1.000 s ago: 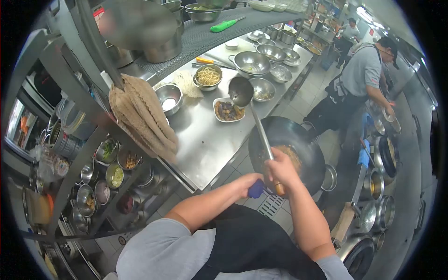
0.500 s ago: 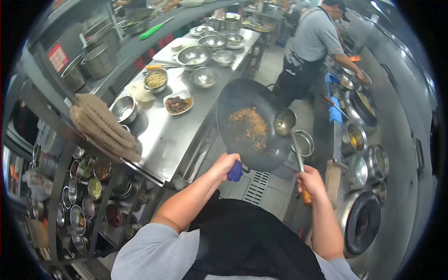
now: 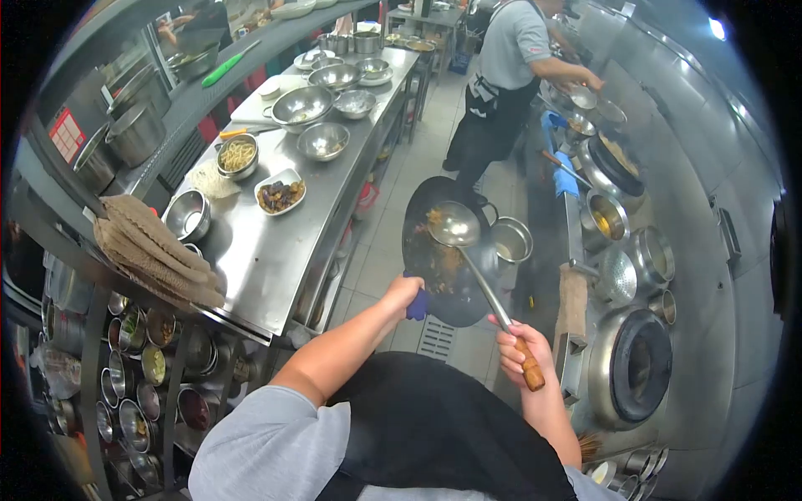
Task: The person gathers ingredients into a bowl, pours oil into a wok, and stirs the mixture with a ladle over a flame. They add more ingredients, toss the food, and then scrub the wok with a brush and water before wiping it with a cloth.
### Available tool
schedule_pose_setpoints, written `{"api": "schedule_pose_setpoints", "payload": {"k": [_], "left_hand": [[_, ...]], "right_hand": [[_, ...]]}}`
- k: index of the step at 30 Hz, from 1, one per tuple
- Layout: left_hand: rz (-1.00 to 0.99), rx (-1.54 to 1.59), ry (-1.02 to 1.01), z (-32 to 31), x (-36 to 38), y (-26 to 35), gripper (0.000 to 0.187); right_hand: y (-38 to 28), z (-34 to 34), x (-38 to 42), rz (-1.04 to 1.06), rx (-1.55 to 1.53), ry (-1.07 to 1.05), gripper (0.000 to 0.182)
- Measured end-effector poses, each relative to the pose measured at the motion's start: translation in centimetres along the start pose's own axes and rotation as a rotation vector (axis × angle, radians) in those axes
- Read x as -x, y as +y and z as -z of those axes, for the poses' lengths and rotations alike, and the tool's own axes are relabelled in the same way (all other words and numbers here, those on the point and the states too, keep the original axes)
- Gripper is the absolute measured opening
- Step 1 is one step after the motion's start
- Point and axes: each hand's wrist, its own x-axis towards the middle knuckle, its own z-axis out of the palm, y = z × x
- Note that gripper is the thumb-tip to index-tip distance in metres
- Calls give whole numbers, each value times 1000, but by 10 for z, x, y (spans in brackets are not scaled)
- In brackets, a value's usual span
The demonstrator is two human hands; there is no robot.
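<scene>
My left hand (image 3: 405, 294) is closed around the handle side of a dark wok (image 3: 459, 307), with a purple cloth (image 3: 416, 305) in the grip. The wok is held off the floor in front of me, tilted. Browned bits of food (image 3: 451, 265) lie inside it, partly covered by the ladle. My right hand (image 3: 525, 346) grips the wooden handle of a long metal ladle (image 3: 455, 224), whose bowl is over the wok's upper part. Just beyond the wok's right side is a metal pot (image 3: 510, 240), partly hidden by the rim.
On the left, a steel counter (image 3: 276, 242) bears metal bowls, a white dish of cooked food (image 3: 281, 192) and a bowl of noodles (image 3: 237, 157). A co-worker (image 3: 510, 58) stands ahead at the stove line. A burner ring (image 3: 639, 367) and brown towels (image 3: 154, 250) flank me.
The ladle bowl has moved from the wok's right side to over its inside. The wok looks more steeply tilted, and less food shows. My view has turned to the right.
</scene>
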Motion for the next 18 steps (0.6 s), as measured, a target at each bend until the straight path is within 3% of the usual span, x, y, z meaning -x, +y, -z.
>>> {"api": "schedule_pose_setpoints", "payload": {"k": [2, 3, 4, 7, 12, 14, 16, 18], "left_hand": [[56, -11, -28, 7, 0, -7, 14], [43, -19, -26, 7, 0, -8, 14], [22, -25, -26, 6, -1, -7, 14], [-87, -216, 13, 5, 8, 0, 16], [-272, -326, 63, -7, 6, 3, 23], [-506, -412, 221, -2, -16, -6, 15], [-453, -358, 192, 8, -18, 13, 14], [-401, -296, 173, 24, -15, 34, 12]], "right_hand": [[-1, 8, 15, 81, 481, 290, 30], [-3, 6, 18, 86, 620, 443, 21], [-2, 6, 19, 86, 617, 450, 21], [6, 6, 9, 61, 894, 757, 9], [39, -37, -49, 90, 596, 617, 12], [41, -73, -64, 112, 497, 529, 17], [42, -107, -70, 193, 485, 360, 23], [36, -131, -72, 195, 530, 332, 28]]}}
